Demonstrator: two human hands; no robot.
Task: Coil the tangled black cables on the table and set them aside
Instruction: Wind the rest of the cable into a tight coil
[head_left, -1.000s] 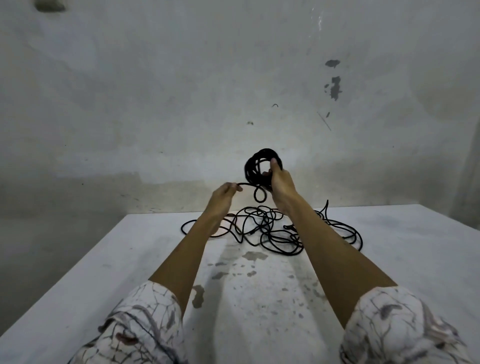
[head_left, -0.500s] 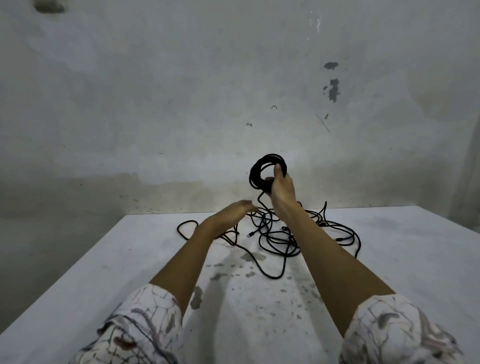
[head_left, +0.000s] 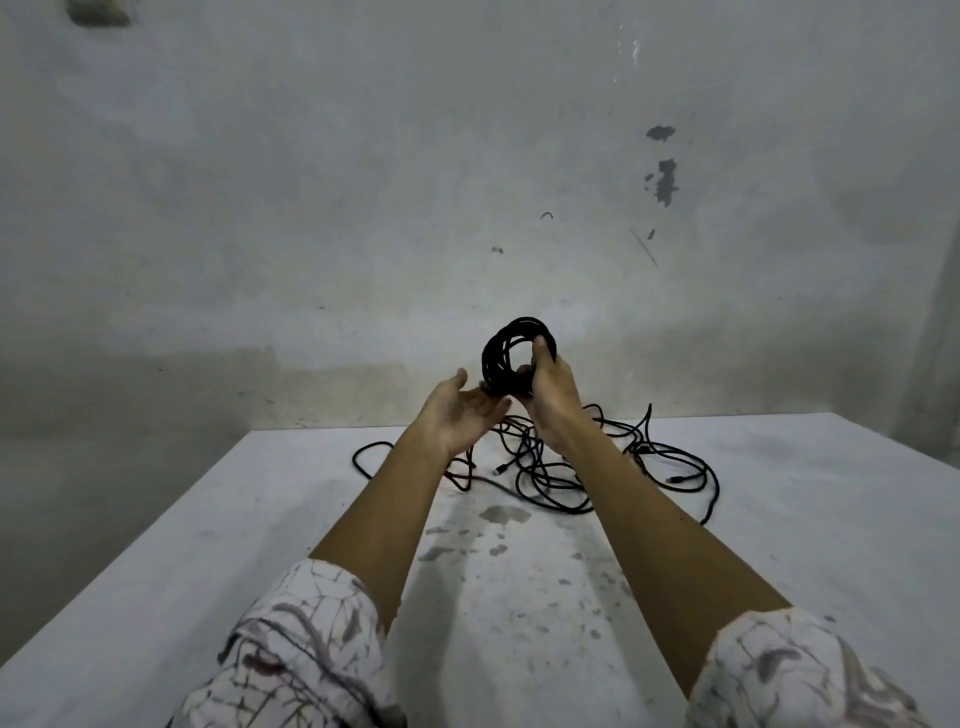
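Presently, findings as follows
Coil: a small round coil (head_left: 511, 358) of black cable is held up above the far half of the table, several turns already gathered
Right hand: the right hand (head_left: 551, 395) grips the coil's near side, thumb hooked through the ring
Left hand: the left hand (head_left: 457, 413) is palm-up with fingers spread and relaxed, fingertips just beside the coil's lower edge; it holds nothing that can be seen
Loose cable: a tangle of loose cable (head_left: 561, 467) lies on the table below the hands, loops trailing left and right
Progress: judged part-way; much cable is uncoiled, nothing is set aside yet
Table: white table (head_left: 805, 519), stained and speckled
Wall: grey wall (head_left: 311, 208), patchy, chipped paint
Markings: no brand, label or writing is legible anywhere
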